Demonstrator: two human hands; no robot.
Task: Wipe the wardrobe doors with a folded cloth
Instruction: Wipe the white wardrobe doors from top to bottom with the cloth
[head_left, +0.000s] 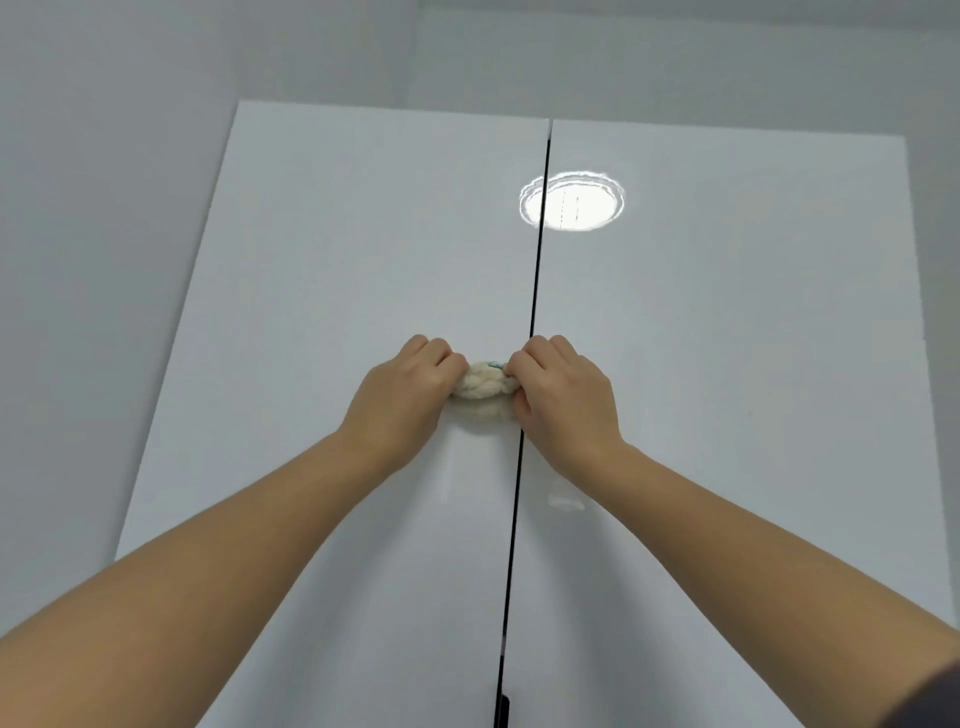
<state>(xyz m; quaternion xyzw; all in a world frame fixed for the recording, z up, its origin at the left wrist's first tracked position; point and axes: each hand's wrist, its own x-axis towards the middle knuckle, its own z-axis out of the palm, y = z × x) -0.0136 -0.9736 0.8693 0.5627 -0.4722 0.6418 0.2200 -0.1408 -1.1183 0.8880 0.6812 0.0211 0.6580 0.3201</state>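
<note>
Two glossy white wardrobe doors fill the view, the left door (337, 270) and the right door (727, 312), split by a thin dark gap down the middle. A small cream cloth (483, 387), bunched and twisted with a bit of teal showing, is held against the left door just beside the gap. My left hand (405, 400) grips its left end. My right hand (563, 397) grips its right end and lies across the gap. Most of the cloth is hidden inside both fists.
A round ceiling light reflection (571, 201) shines on the doors near the top of the gap. Grey wall (104, 208) lies to the left and above the wardrobe. A dark handle (503, 709) shows at the bottom of the gap.
</note>
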